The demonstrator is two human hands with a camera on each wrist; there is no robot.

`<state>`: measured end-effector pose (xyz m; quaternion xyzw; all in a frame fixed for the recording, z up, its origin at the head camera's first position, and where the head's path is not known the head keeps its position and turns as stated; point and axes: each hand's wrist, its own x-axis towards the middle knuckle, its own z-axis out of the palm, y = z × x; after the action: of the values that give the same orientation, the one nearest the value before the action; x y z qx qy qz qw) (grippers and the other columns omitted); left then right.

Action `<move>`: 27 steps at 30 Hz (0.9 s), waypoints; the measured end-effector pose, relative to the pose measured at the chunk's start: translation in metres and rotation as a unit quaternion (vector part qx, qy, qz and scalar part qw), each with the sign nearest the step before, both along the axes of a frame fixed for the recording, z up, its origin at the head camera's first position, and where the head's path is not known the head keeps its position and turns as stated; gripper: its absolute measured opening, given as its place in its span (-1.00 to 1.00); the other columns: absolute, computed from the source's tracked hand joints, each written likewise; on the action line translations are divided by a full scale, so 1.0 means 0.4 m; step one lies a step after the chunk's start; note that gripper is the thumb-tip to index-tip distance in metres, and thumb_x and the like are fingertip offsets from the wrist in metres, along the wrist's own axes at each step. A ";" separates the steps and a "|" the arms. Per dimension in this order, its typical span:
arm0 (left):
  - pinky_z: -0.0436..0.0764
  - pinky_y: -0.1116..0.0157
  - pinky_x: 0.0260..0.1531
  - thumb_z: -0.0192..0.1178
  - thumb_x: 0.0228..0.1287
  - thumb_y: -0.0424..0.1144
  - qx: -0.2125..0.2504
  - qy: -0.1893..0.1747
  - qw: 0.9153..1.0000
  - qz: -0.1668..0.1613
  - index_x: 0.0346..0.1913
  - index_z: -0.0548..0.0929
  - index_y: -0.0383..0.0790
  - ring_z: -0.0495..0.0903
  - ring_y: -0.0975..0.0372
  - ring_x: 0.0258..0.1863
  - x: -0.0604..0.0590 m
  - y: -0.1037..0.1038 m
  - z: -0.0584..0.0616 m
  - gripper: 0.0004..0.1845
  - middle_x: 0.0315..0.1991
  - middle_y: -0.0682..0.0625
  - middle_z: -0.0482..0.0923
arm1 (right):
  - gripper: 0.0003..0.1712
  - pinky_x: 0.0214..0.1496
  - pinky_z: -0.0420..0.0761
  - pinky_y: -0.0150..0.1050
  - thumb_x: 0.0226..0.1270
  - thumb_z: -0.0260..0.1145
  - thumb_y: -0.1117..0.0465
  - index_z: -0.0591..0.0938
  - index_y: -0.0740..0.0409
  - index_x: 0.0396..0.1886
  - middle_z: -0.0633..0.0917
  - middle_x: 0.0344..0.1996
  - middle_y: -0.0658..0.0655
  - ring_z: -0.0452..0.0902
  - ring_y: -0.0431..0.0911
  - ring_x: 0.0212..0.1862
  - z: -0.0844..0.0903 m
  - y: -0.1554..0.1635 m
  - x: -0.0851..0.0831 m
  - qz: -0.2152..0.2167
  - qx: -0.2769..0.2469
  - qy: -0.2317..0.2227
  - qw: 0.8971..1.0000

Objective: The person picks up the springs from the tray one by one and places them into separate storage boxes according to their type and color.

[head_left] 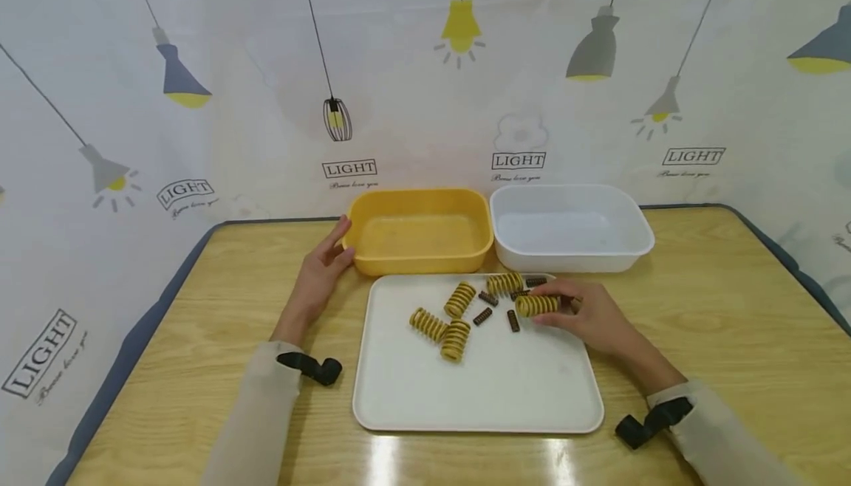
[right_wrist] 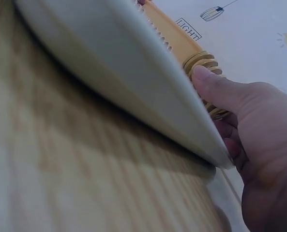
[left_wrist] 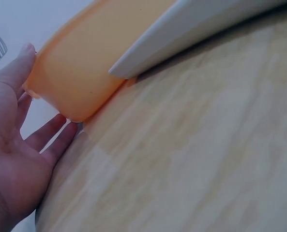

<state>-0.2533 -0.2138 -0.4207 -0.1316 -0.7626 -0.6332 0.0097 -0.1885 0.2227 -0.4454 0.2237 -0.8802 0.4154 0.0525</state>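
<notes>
Between thumb and fingers my right hand (head_left: 595, 316) pinches a thick yellow coil spring (head_left: 537, 306) over the right part of the white tray (head_left: 505, 397). The same spring (right_wrist: 203, 63) shows past the tray's edge in the right wrist view. Several more yellow springs (head_left: 460, 300) lie on the tray, with small dark springs (head_left: 482, 316) among them. My left hand (head_left: 315, 283) touches the left end of the yellow bin (head_left: 419, 264), its fingers spread. Up close in the left wrist view, thumb and fingertips rest against the bin's outer wall (left_wrist: 80, 72).
To the right of the yellow bin stands a white bin (head_left: 572, 261), close against it. Both bins are behind the tray on the wooden table (head_left: 199, 338). A cloth printed with lamps (head_left: 412, 87) hangs along the table's back and sides.
</notes>
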 end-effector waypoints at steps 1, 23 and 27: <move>0.30 0.26 0.27 0.08 0.42 -0.28 0.005 -0.001 1.000 -0.003 0.46 0.19 -0.20 0.10 0.09 0.42 -0.001 0.001 0.000 -0.40 0.50 0.05 -0.02 | -0.61 -0.42 0.46 -0.35 0.05 0.52 0.09 0.70 -0.10 -0.06 0.64 -0.33 -0.13 0.44 -0.17 -0.40 0.002 0.000 0.002 0.000 0.003 -0.001 1.000; 0.38 0.44 0.16 0.08 0.42 -0.34 0.028 0.003 1.000 -0.005 0.44 0.22 -0.27 0.11 0.01 0.40 0.003 0.003 -0.004 -0.43 0.50 0.03 -0.01 | -0.56 0.03 0.49 -0.22 0.02 0.52 -0.01 0.70 -0.10 -0.04 0.68 -0.08 -0.10 0.53 -0.15 -0.01 0.012 -0.006 0.004 0.003 0.033 0.003 0.999; 0.31 0.34 0.24 0.08 0.42 -0.32 0.029 -0.001 1.000 -0.003 0.44 0.23 -0.24 0.10 0.09 0.42 0.000 0.004 -0.005 -0.43 0.49 0.09 0.01 | -0.57 -0.03 0.50 -0.27 0.03 0.51 -0.02 0.70 -0.11 -0.05 0.68 -0.12 -0.13 0.54 -0.18 -0.06 0.009 -0.006 0.000 0.001 0.031 0.000 1.000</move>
<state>-0.2532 -0.2123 -0.4229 -0.1328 -0.7436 -0.6552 0.0107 -0.1885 0.2203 -0.4418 0.2262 -0.8925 0.3875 0.0449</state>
